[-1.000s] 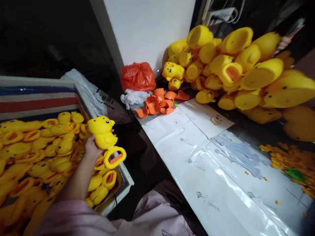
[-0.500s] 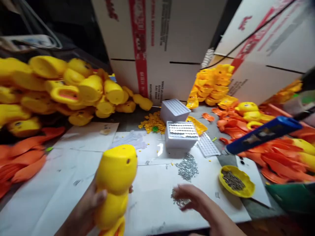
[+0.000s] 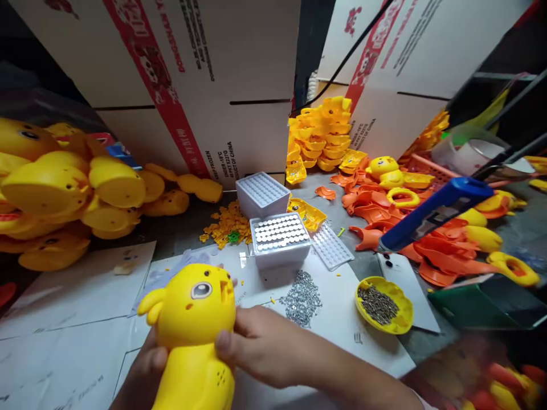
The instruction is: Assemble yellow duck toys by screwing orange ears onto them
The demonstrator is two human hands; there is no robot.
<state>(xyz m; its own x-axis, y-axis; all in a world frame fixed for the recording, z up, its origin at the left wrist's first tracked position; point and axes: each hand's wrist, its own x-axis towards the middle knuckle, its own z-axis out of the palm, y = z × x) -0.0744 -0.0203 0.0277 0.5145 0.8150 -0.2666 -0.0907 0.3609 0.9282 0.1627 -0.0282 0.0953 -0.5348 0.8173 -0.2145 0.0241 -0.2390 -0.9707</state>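
A yellow plastic duck toy [image 3: 192, 330] stands upright at the bottom centre, its eye and beak turned to the right. My left hand [image 3: 143, 370] grips its body from the left and behind. My right hand [image 3: 260, 344] comes in from the right, with thumb and fingers closed on the duck's neck and chest. Just beyond the hands lies a loose heap of small silver screws [image 3: 302, 297] on white paper sheets [image 3: 68, 296].
A white tray of silver cells [image 3: 280, 239], a second white tray [image 3: 261, 193], a yellow dish of screws [image 3: 383, 304] and a hanging blue electric screwdriver [image 3: 431, 213] sit ahead. Yellow duck shells [image 3: 64, 188] pile at left; orange parts [image 3: 384, 216] and cardboard boxes [image 3: 205, 74] stand behind.
My view swung from the bin of ducks at left to the worktable. The duck came along in my left hand, turned to face right, and my right hand left the screws and closed on it.
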